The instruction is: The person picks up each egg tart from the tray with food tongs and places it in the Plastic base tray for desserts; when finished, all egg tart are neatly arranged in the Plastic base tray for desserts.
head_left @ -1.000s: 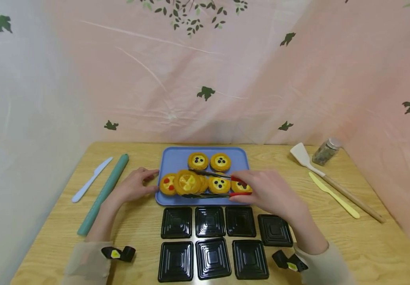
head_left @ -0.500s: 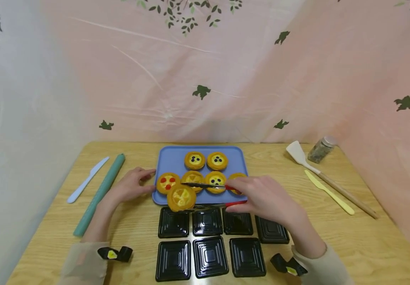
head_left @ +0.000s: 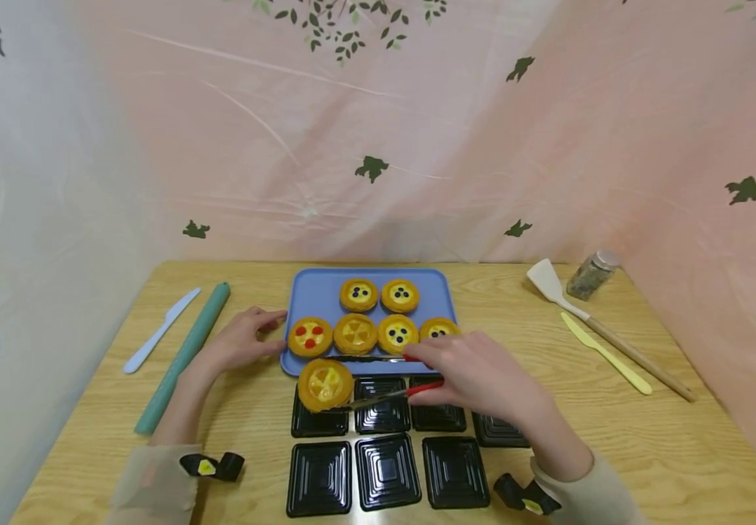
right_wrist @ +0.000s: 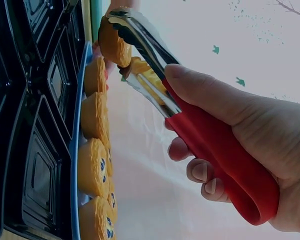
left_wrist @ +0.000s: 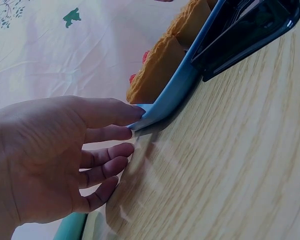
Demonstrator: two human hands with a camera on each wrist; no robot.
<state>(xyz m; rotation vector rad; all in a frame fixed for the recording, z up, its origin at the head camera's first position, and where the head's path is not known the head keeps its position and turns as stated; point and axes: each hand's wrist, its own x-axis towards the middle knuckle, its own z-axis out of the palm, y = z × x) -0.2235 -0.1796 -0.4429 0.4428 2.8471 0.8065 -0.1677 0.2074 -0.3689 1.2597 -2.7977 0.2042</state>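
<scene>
My right hand (head_left: pixel 476 372) grips red-handled metal tongs (head_left: pixel 387 379) (right_wrist: pixel 190 120), and the tongs clamp a yellow tart (head_left: pixel 325 384) (right_wrist: pixel 112 42) above the far left black square cup (head_left: pixel 318 419). My left hand (head_left: pixel 240 343) (left_wrist: pixel 65 155) rests at the left edge of the blue tray (head_left: pixel 317 295) (left_wrist: pixel 175 90), fingertips touching its corner. Several other tarts lie on the tray, among them one with red dots (head_left: pixel 310 336) and ones with dark dots (head_left: pixel 359 294).
Several black square cups (head_left: pixel 387 470) sit in two rows in front of the tray. A white knife (head_left: pixel 161 329) and a green rolling pin (head_left: pixel 184 357) lie left. A spatula (head_left: pixel 587 315), a yellow knife (head_left: pixel 603 354) and a spice jar (head_left: pixel 589 275) lie right.
The tongs have carried the yellow tart off the tray's front left, toward me and over the black cups. The left hand has stayed at the tray edge.
</scene>
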